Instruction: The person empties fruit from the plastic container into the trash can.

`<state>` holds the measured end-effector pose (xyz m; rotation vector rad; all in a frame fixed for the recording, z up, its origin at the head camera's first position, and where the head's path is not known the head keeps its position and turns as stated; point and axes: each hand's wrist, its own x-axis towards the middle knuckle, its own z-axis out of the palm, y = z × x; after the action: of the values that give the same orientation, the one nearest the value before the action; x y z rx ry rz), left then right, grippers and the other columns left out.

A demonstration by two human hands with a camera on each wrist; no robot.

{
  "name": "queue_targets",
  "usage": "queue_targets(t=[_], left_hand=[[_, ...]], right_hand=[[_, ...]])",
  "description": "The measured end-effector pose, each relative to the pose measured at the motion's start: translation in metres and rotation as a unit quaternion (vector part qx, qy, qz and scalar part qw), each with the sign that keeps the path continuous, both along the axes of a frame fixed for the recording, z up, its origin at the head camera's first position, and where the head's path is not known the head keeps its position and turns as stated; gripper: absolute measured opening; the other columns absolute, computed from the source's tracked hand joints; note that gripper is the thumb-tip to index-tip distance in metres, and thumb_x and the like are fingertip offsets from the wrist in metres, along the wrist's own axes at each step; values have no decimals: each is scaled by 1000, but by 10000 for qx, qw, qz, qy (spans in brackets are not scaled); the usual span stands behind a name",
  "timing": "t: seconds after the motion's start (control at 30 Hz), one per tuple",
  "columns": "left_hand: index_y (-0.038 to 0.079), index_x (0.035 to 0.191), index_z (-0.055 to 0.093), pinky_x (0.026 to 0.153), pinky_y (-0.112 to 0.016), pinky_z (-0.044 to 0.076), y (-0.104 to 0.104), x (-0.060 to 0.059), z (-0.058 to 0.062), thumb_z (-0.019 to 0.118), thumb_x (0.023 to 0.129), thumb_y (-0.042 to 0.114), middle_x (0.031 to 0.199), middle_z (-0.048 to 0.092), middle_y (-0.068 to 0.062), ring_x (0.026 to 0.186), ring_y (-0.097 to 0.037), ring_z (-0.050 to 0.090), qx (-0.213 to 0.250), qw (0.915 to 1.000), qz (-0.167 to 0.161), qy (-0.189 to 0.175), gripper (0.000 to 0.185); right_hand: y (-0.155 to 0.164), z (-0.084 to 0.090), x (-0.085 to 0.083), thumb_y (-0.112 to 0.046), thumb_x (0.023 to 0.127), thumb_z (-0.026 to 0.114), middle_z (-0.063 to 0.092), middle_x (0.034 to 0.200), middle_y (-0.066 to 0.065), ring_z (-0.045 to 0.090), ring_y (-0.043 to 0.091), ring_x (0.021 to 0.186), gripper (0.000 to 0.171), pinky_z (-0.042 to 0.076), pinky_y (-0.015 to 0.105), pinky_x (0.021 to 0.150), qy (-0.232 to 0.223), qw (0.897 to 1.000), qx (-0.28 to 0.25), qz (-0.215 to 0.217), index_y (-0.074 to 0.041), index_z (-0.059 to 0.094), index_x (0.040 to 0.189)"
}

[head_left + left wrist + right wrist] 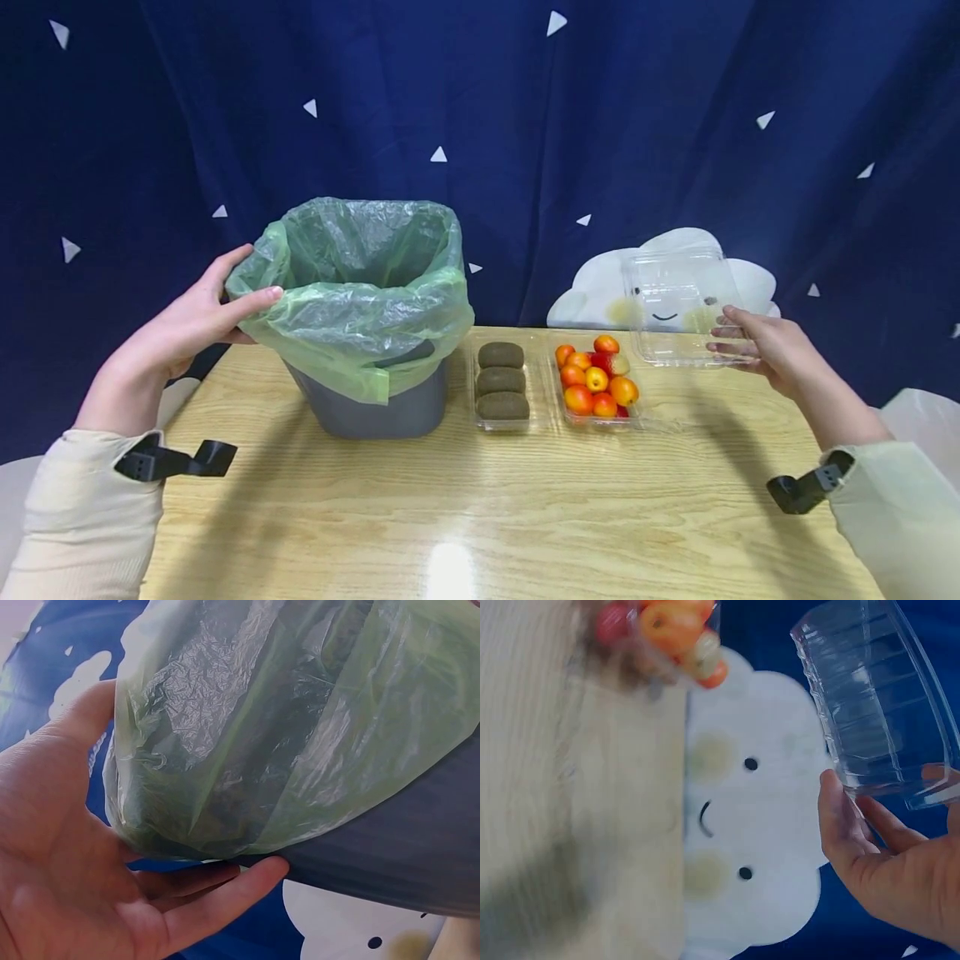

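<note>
Cream long sleeves (pixel 90 517), black wrist-worn devices (pixel 176 463) at both cuffs

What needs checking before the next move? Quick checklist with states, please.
1. Right hand has the clear box: ok, held near one end.
2. Clear box empty: ok, nothing shows inside.
3. Left hand on the bag: ok, gripping at the rim.
4. Bag mouth open: ok.
5. Clear box over the bin: not ok, it is right of the fruit.
6. Bin contents: cannot tell, bottom hidden.

grey bin (pixel 367 421): floor apparently hidden by liner (pixel 352 329) | fruit (pixel 671 630): blurred, cropped atop right wrist view
</note>
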<state>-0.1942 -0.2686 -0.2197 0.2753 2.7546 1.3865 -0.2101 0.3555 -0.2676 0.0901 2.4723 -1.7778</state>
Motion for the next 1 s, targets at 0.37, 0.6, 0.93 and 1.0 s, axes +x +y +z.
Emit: queue_targets(t=[0.37, 0.6, 0.93, 1.0], left_hand=[[18, 145, -15, 66, -19, 49, 0, 0, 2, 47, 93, 39, 144, 8, -30, 79, 8, 50, -79, 10000, 37, -11, 83], [17, 145, -15, 66, -19, 49, -2, 0, 4, 46, 93, 38, 142, 11, -31, 79, 8, 50, -107, 9999, 1, 0, 83], [17, 145, -15, 66, -20, 49, -2, 1, 2, 46, 93, 39, 138, 20, -30, 78, 7, 51, -48, 10000, 42, 1, 82], [17, 145, -15, 66, -19, 49, -1, 1, 1, 46, 94, 38, 138, 20, -30, 78, 7, 51, -52, 10000, 32, 3, 82]], right_hand=[[25, -35, 0, -54, 92, 35, 56, 117, 22, 59, -4, 78, 82, 53, 27, 71, -312, 9914, 1257, -197, 15, 25, 135], [33, -52, -2, -54, 93, 32, 60, 111, 13, 62, 0, 78, 80, 52, 28, 70, -618, 9888, 1350, -131, 15, 28, 133], [46, -81, -4, -54, 94, 20, 44, 129, 31, 58, -2, 77, 80, 44, 31, 70, -895, 9804, 1721, -347, 15, 26, 134], [48, -88, -3, -53, 95, 20, 45, 127, 31, 57, -4, 74, 78, 44, 31, 68, -884, 9794, 1760, -449, 15, 28, 134]])
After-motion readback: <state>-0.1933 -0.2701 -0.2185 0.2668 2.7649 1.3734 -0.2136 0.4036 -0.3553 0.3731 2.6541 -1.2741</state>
